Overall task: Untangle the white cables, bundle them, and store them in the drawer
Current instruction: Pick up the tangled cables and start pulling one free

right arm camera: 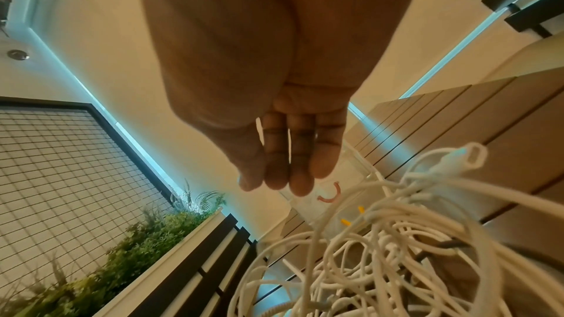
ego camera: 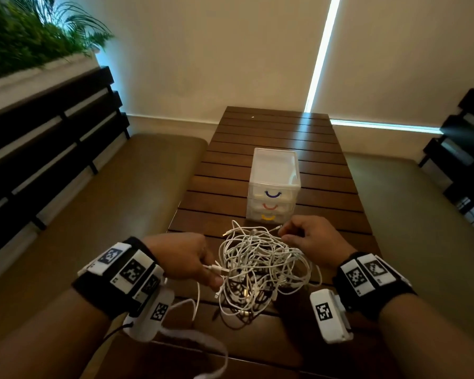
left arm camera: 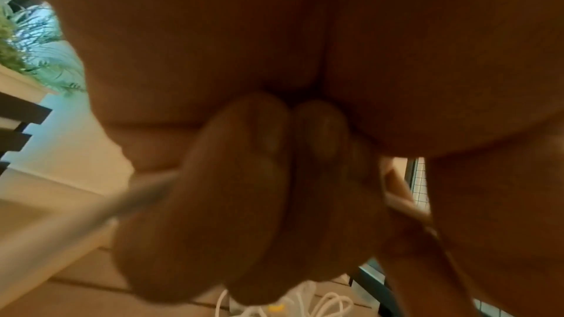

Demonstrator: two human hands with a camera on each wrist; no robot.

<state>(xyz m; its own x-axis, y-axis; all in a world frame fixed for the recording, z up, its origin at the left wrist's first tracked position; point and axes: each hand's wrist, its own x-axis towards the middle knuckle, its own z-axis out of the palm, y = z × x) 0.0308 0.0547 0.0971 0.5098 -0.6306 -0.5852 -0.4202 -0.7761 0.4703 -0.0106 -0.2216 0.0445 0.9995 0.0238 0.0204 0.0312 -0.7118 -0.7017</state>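
A tangled heap of white cables (ego camera: 260, 269) lies on the near end of the dark slatted wooden table (ego camera: 271, 138). My left hand (ego camera: 211, 272) is at the heap's left edge and grips one white cable near its plug; the left wrist view shows its fingers (left arm camera: 244, 201) curled round that cable (left arm camera: 146, 192). My right hand (ego camera: 283, 233) hovers at the heap's upper right, by a loose plug end. Its fingers (right arm camera: 280, 182) are straight and hold nothing, above the cables (right arm camera: 381, 262). Just behind the heap stands a small translucent drawer unit (ego camera: 272, 187) with purple, red and yellow handles, all drawers closed.
Cushioned benches run along both sides of the table, the left one (ego camera: 121, 201) backed by dark slats and a planter (ego camera: 25, 45). A white strap (ego camera: 197, 340) hangs from my left wrist over the table's near edge. Bare tabletop lies beyond the drawer unit.
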